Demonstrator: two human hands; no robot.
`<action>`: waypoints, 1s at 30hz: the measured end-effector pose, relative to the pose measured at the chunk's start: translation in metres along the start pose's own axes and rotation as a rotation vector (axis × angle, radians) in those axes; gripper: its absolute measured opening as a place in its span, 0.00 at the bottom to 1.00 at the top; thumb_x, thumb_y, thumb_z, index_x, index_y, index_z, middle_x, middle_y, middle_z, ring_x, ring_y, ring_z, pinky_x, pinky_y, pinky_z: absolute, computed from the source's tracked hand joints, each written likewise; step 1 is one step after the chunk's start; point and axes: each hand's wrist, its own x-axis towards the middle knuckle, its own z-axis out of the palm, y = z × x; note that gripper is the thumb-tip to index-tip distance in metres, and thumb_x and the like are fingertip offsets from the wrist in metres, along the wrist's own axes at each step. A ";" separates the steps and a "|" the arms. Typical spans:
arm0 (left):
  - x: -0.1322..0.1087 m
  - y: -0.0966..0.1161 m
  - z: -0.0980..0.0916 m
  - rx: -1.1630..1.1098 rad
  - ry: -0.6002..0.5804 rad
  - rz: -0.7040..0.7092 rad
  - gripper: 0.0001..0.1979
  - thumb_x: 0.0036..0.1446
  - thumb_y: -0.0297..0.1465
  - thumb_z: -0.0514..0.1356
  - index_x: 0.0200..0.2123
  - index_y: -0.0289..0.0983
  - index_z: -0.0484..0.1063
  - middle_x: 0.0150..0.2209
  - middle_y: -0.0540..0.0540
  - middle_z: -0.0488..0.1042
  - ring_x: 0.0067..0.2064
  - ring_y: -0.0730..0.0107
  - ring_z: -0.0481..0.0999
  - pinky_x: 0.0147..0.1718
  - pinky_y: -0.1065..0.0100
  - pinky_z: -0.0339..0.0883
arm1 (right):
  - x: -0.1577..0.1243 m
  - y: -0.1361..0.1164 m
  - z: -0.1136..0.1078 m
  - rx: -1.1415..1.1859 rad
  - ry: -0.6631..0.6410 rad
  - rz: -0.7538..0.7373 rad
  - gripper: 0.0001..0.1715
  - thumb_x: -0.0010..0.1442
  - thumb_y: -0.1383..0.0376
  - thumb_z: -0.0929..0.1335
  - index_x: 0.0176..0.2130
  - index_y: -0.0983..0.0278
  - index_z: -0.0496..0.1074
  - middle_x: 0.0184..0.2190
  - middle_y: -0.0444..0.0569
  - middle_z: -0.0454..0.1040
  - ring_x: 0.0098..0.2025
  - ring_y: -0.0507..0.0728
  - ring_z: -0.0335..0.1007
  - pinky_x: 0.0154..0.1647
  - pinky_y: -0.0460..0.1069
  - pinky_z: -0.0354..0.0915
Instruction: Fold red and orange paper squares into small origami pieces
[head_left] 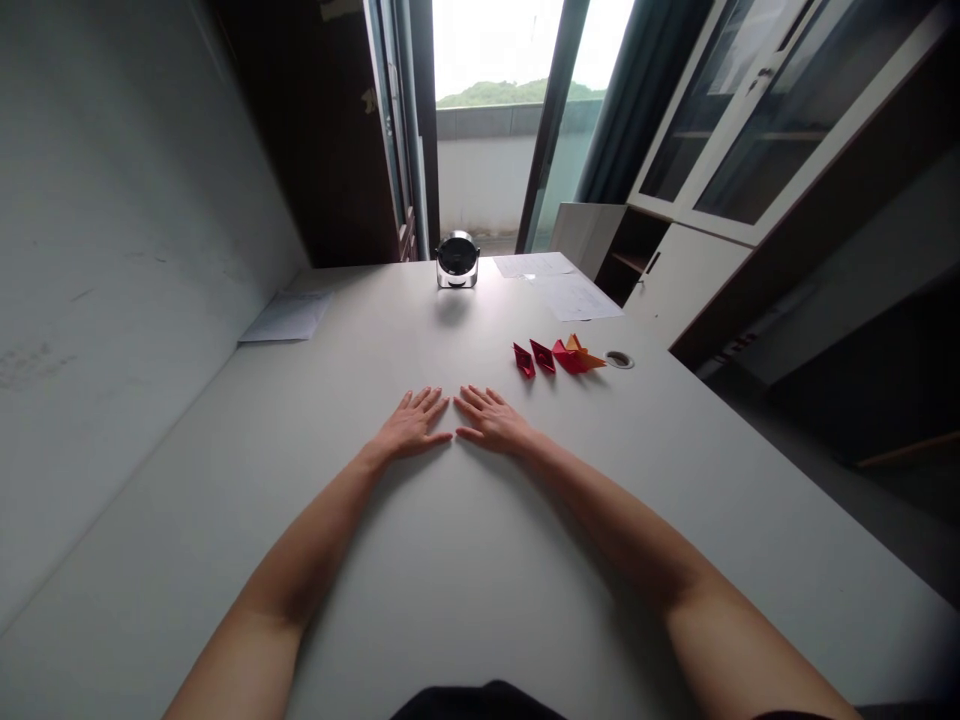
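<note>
My left hand (411, 424) lies flat on the white table (442, 580), fingers spread and nothing in it. Close beside it, my right hand (495, 422) also rests palm down with its fingers apart, holding nothing. The fingertips of the two hands point toward each other across a narrow gap. Beyond my right hand stand folded paper pieces in a row: a small red paper boat (524, 361), a second red paper boat (543, 357), then a red folded paper piece (568, 358) overlapping an orange folded paper piece (589, 359).
A round black device on a metal stand (457, 260) is at the table's far edge. Paper sheets (574, 297) lie at the far right, more papers (286, 316) by the left wall. A cable hole ring (619, 360) sits beside the orange paper. A white cabinet (690, 270) stands right.
</note>
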 end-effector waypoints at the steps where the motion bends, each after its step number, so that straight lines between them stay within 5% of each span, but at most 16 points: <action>1: -0.001 0.001 0.000 -0.002 0.006 -0.007 0.41 0.62 0.58 0.48 0.73 0.47 0.46 0.74 0.46 0.43 0.74 0.53 0.42 0.70 0.50 0.32 | 0.000 0.000 0.000 -0.001 -0.003 0.002 0.44 0.67 0.40 0.59 0.72 0.58 0.51 0.73 0.53 0.46 0.74 0.65 0.40 0.73 0.63 0.39; 30: -0.005 0.001 0.001 -0.042 0.130 0.008 0.27 0.66 0.46 0.53 0.66 0.46 0.62 0.70 0.44 0.58 0.71 0.55 0.55 0.69 0.48 0.46 | -0.003 0.005 -0.004 0.021 0.030 0.026 0.34 0.68 0.47 0.62 0.68 0.55 0.61 0.71 0.51 0.54 0.72 0.64 0.48 0.72 0.62 0.46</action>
